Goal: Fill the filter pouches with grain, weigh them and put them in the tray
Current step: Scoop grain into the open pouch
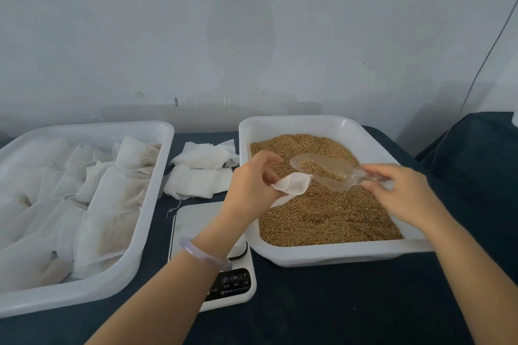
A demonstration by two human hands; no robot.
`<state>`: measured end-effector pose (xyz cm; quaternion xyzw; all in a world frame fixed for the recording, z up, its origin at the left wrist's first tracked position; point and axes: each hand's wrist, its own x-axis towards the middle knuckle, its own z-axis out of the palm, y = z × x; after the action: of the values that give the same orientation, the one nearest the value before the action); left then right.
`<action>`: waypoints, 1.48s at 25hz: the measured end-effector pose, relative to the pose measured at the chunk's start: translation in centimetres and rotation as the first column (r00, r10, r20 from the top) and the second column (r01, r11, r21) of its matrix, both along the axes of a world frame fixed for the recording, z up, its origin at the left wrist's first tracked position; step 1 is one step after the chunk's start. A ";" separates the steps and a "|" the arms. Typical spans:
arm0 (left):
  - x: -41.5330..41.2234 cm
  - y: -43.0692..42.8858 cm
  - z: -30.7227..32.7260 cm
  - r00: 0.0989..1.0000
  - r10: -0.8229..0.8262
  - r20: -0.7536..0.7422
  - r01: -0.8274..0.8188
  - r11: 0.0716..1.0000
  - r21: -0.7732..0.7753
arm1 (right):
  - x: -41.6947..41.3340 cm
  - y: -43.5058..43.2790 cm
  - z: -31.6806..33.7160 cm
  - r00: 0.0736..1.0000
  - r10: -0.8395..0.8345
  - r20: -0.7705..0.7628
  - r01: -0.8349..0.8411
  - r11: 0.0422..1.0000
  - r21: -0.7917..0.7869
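Left hand (252,179): fingers curled, pinching 1 white pouch (293,186) by its edge; pale bracelet (204,256) on the wrist. The hand is over the near-left part of the grain tray (336,253).

Right hand (398,190): fingers closed on the handle of 1 clear scoop (325,172), held above the grain (322,216).

Pouch: empty and limp, just beside and below the scoop's wide end.

Scoop: part-filled with grain, bowl pointing towards the left hand.

Grain tray: white, rectangular, right of centre, with a deep layer of brown grain.

Scale (196,221): white, flat, nothing on its platform. It sits between the 2 trays at the near side, partly under the left forearm; dark button panel at the front.

Spare pouches (201,173): loose white pile on the bench (350,305), behind the scale.

Tray (152,196): white, at far left, holding many filled pouches (112,199) lying overlapped, some with strings showing.

Bench: covered in dark cloth.

Wall (252,36): plain and pale, behind the bench.
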<state>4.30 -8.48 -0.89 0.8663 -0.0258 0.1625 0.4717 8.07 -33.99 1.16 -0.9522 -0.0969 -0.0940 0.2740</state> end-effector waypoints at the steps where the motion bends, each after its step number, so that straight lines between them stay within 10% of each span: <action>1: 0.0 0.1 0.0 0.999 0.035 0.020 -0.035 0.999 -0.003 | -0.2 -0.2 0.7 1.000 -0.006 0.004 0.006 1.000 -0.017; 9: 0.2 0.5 -0.2 0.990 0.140 0.020 -0.141 0.979 0.147 | -2.2 -1.0 3.9 0.995 0.096 -0.020 -0.097 0.993 -0.062; 37: 0.3 0.5 0.7 0.954 -0.262 -0.147 0.299 0.877 0.377 | -0.6 0.7 4.2 0.961 0.266 0.075 -0.224 0.911 -0.347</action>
<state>4.60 -7.99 -0.24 0.9370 -0.1618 0.0442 0.3063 7.47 -33.24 5.33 -0.9576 -0.2468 -0.0984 0.1112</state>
